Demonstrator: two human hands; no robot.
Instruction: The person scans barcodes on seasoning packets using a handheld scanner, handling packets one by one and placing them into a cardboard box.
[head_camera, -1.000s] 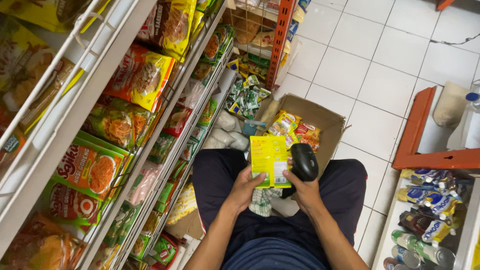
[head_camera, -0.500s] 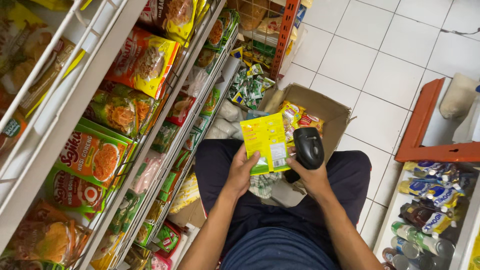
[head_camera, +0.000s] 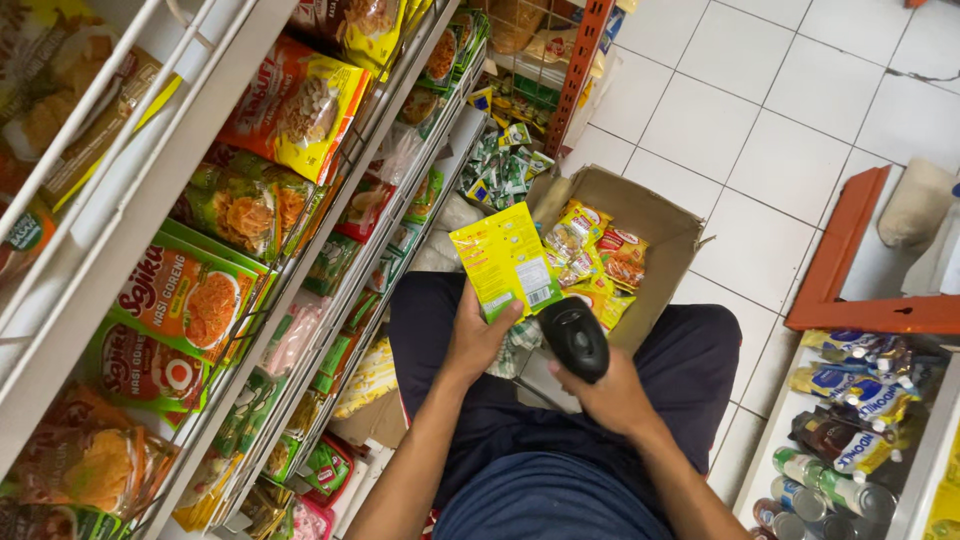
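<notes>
Our left hand (head_camera: 478, 338) is closed around the lower edge of a yellow packet (head_camera: 505, 260), holding it upright with its back panel facing us. Our right hand (head_camera: 608, 398) is wrapped tight around a black scanner (head_camera: 575, 338) — its head sits just below the packet, at about five o'clock from it. Beyond both, at one o'clock, an open cardboard box (head_camera: 655, 222) on the white tiled floor (head_camera: 740, 130) holds more packets. At nine o'clock run the shelves (head_camera: 200, 200) — stacked with bright snack bags.
</notes>
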